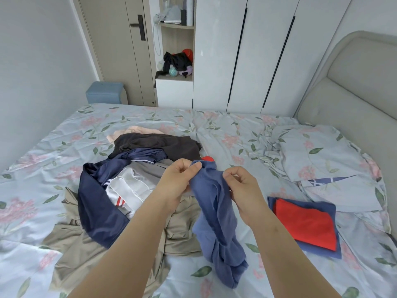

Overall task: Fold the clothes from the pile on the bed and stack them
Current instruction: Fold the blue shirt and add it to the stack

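A person's left hand [177, 179] & right hand [241, 186] each pinched the top edge of a blue garment [217, 214], held up over the bed [225, 134] so it hung twisted, prob. to shake it straight before folding. The unfolded pile [120, 190] lay just left; a red-on-blue folded stack [305, 224] sat to the right, apart from the mess.

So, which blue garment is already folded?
The flat one under the red piece, at right; the held one and the pile's navy one are crumpled.
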A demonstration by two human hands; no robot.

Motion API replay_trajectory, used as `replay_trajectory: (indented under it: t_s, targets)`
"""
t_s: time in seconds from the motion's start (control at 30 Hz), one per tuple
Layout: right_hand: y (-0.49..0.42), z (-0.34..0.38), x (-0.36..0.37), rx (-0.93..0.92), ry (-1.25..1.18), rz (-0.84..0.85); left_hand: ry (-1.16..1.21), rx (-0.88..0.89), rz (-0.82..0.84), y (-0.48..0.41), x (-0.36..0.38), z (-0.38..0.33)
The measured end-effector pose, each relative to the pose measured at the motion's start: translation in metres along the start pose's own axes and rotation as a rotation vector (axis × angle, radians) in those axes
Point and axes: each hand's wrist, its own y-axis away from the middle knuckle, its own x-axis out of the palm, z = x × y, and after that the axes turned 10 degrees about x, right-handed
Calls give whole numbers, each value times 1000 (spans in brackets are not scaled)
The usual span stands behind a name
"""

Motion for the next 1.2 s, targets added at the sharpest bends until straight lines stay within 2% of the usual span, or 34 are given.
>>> replay_trajectory:
  t_s: [0.07, 0.13, 0.2, 0.27, 0.3, 0.37, 0.43, 0.47, 0.5, 0.57, 0.67, 0.8, 0.87, 0.93, 1.1, 1.2]
  targets:
    - [-5, 3, -6, 16, -47, -69, 102, -19, -54, -3, -4, -3]
    - [-10, 6, -16, 7, -78, -171, 130, -17, -175, -9, -13, -6]
    - [-13, 10, -24, -24, -69, -280, -108, 22, -323, -17, -21, -4]
    - [-14, 14, -27, -66, -52, -331, -324, 130, -367, -18, -20, -1]
    - [-13, 17, -26, -88, -46, -323, -345, 173, -293, -14, -15, -3]
    - [-10, 23, -19, -104, -31, -255, -317, 226, 54, -9, -4, 6]
    - [-9, 27, -10, -111, -38, -172, -318, 150, 422, -3, 10, 15]
    - [-9, 28, -7, -112, -56, -150, -341, 105, 498, -3, 15, 21]
    - [-10, 29, -6, -113, -88, -141, -393, 90, 490, -5, 17, 27]
    - [-11, 27, -8, -98, -202, -96, -427, 116, 329, -9, 20, 30]
    - [-11, 9, -13, 0, -217, 85, -83, 21, 155, -12, 22, 21]
    - [-9, -24, -16, 95, 34, 331, 228, -54, 28, -20, 19, -3]
    - [-10, -36, -21, 75, 353, 271, 342, -62, -41, -26, 10, -14]
    - [-14, -45, -27, 79, 496, 176, 449, -54, -120, -34, -5, -22]
    - [-18, -39, -26, 108, 264, 81, 565, -81, -306, -44, -27, -26]
    - [-21, -29, -19, 72, 207, 91, 542, -159, -265, -40, -22, -27]
